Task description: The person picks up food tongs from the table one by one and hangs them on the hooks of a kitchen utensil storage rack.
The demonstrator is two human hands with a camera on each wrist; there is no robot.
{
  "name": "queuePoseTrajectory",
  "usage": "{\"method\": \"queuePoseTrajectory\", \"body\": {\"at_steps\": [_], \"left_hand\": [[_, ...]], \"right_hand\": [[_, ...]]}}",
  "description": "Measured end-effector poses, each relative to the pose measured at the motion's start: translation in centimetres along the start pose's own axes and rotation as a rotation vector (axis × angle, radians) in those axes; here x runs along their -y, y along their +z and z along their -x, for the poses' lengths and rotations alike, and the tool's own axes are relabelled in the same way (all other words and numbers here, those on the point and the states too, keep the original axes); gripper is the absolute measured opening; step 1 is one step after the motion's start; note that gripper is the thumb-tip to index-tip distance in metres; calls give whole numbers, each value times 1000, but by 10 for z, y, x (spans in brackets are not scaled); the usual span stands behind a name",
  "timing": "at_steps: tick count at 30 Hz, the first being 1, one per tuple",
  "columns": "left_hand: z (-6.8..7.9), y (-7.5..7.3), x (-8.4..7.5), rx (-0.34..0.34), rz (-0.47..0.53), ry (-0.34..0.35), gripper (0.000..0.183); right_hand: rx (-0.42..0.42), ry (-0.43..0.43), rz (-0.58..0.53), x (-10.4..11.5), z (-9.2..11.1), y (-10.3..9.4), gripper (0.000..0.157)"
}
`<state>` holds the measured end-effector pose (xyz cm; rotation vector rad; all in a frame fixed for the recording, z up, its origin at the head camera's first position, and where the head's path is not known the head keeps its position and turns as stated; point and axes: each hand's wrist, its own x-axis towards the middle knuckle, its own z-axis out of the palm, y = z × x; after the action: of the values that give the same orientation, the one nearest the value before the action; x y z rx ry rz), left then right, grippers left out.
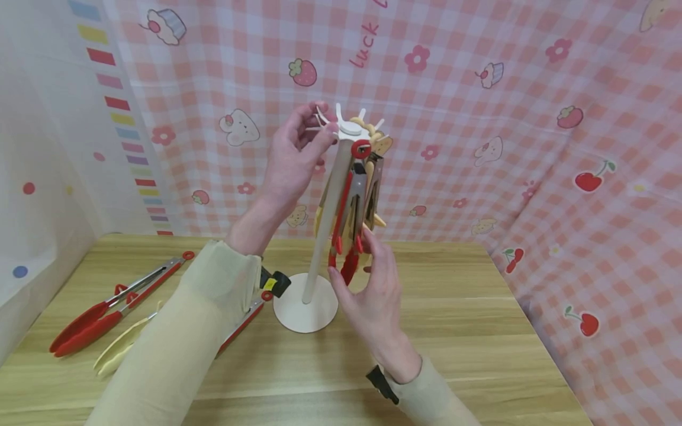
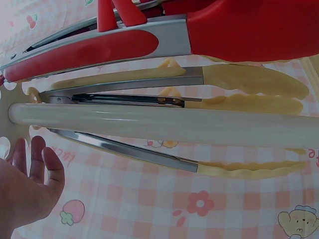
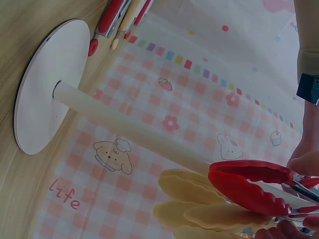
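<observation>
A white hanging rack (image 1: pixel 325 231) stands upright on its round base, with a ring of hooks at the top. My left hand (image 1: pixel 295 157) pinches the hooks on the rack's left side, thumb in front and fingers behind. Red-headed tongs (image 3: pixel 239 194) hang from a front hook by their red ring, heads down. Around the lower end of these tongs my right hand (image 1: pixel 378 296) curls, its thumb by the red head. Several pale yellow tongs (image 2: pixel 249 172) hang from other hooks beside and behind them, partly hidden in the head view.
Large red tongs (image 1: pixel 87 331) lie at the table's left, with pale yellow tongs (image 1: pixel 122 349) beside them, partly behind the left sleeve. Another red-handled pair of tongs (image 1: pixel 245 322) lies by the rack's base (image 1: pixel 293 316). A pink checked cloth (image 1: pixel 458 89) hangs behind the table.
</observation>
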<state>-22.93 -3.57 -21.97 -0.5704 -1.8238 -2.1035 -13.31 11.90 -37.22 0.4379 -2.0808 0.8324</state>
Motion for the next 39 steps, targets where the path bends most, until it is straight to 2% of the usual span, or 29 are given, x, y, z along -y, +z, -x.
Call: {"method": "queuePoseTrajectory", "body": {"at_steps": [12,22,26,33,39], "left_hand": [[1,0,0,6,-2,0,41],[0,0,0,4,16,-7,40],[0,0,0,7,11,0,41],[1,-2,0,6,-51,18,41],[6,-6,2,16,-185,65,47]], "right_hand": [[-28,-33,-39,1,0,-3,79],[-50,-25,-101,-2,-2,-15,71],[-73,-56,-125,-3,-5,-18,66],[-93,-133,-160,-4,-15,-25,70],[-102,-168,-190,-5,-25,-31,72]]}}
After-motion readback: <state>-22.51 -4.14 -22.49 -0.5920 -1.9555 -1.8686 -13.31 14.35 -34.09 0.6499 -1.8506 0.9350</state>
